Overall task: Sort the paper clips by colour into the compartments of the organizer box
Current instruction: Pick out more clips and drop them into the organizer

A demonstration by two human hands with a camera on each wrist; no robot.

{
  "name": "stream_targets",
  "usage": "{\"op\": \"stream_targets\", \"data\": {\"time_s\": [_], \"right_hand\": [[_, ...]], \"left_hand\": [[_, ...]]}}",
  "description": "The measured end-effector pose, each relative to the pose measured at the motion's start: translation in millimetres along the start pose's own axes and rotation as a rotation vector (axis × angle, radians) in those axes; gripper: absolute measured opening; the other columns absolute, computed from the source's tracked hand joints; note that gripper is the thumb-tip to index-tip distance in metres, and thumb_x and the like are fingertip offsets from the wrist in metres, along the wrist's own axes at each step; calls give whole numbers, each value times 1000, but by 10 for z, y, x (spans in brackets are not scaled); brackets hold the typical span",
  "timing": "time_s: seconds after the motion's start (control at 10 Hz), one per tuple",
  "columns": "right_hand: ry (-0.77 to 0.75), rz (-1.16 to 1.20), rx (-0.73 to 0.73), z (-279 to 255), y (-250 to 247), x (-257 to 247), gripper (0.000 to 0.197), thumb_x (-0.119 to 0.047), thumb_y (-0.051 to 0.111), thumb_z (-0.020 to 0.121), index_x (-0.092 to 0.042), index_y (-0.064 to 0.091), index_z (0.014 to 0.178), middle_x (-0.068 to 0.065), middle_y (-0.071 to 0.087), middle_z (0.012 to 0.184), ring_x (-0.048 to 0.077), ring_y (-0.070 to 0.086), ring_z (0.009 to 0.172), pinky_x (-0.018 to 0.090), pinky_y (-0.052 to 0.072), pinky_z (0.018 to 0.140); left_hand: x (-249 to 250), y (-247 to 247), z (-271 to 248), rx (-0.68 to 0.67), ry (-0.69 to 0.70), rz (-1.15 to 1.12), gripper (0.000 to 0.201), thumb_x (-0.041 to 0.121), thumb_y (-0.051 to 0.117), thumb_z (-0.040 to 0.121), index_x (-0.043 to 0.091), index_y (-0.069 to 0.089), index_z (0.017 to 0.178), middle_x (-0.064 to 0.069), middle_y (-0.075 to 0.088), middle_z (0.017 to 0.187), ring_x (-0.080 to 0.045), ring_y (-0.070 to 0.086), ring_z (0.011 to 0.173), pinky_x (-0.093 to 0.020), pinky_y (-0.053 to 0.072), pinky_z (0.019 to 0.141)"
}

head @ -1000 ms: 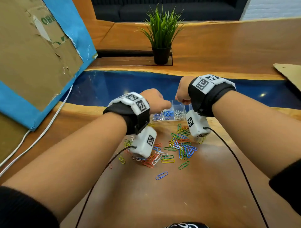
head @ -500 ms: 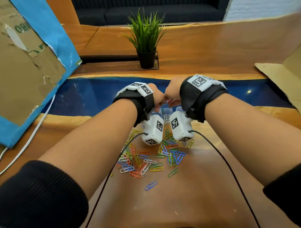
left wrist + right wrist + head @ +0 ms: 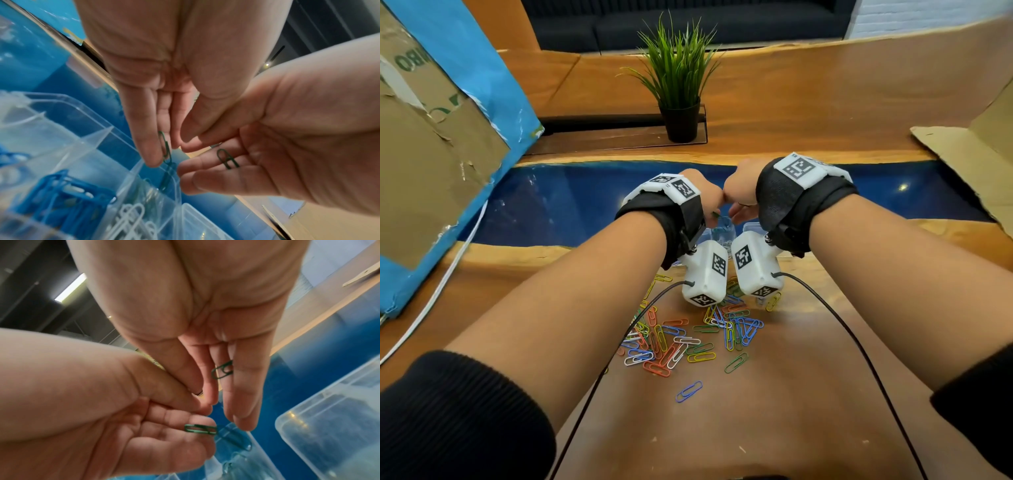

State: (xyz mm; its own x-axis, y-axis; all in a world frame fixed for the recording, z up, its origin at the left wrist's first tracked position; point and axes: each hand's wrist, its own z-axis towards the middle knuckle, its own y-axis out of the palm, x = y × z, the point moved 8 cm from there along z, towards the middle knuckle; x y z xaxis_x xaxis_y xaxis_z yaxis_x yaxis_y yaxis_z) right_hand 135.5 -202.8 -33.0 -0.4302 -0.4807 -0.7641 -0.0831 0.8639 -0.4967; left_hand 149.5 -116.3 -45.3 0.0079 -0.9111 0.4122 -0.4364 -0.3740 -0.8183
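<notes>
Both hands hover close together over the clear organizer box (image 3: 51, 129), which the wrists mostly hide in the head view. My left hand (image 3: 164, 155) points its fingers down, and a green clip (image 3: 165, 146) lies against them. My right hand (image 3: 236, 410) also has straight fingers, with another green clip (image 3: 223, 369) resting on them. Below the fingertips a compartment holds green clips (image 3: 164, 181). Neighbouring compartments hold blue clips (image 3: 61, 194) and white clips (image 3: 127, 219). A loose pile of mixed-colour clips (image 3: 688, 335) lies on the table nearer to me.
A second clear plastic container (image 3: 333, 426) sits right of the box. A potted plant (image 3: 678, 85) stands behind. Cardboard panels flank the table at left (image 3: 431, 154) and right (image 3: 969, 154). A white cable (image 3: 441, 284) runs along the left; black wrist cables cross the table.
My left hand has moved right to meet the right hand above the box. The two wrists now sit side by side.
</notes>
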Motion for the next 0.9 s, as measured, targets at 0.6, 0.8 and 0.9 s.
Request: {"op": "stream_targets", "data": {"time_s": [0.6, 0.8, 0.9], "right_hand": [[-41, -7, -31, 110, 206, -65, 38, -15, 50, 91, -4, 53, 128, -1, 52, 77, 11, 50, 63, 23, 42, 50], [-49, 184, -22, 149, 268, -37, 42, -18, 51, 90, -7, 53, 130, 1, 58, 92, 10, 54, 69, 24, 42, 55], [-72, 203, 1, 119, 253, -31, 44, -17, 50, 89, -11, 52, 132, 3, 55, 105, 11, 52, 70, 26, 42, 57]], "left_hand": [[-356, -208, -74, 127, 127, -276, 31, 8, 50, 90, 22, 65, 113, -3, 67, 102, -22, 64, 91, -33, 56, 81], [-523, -323, -255, 214, 181, -127, 28, 18, 52, 90, 27, 65, 113, 6, 59, 99, -13, 54, 84, -24, 40, 73], [-614, -309, -301, 206, 171, -61, 30, 22, 56, 88, 26, 62, 116, 5, 63, 115, -16, 58, 96, -24, 39, 76]]}}
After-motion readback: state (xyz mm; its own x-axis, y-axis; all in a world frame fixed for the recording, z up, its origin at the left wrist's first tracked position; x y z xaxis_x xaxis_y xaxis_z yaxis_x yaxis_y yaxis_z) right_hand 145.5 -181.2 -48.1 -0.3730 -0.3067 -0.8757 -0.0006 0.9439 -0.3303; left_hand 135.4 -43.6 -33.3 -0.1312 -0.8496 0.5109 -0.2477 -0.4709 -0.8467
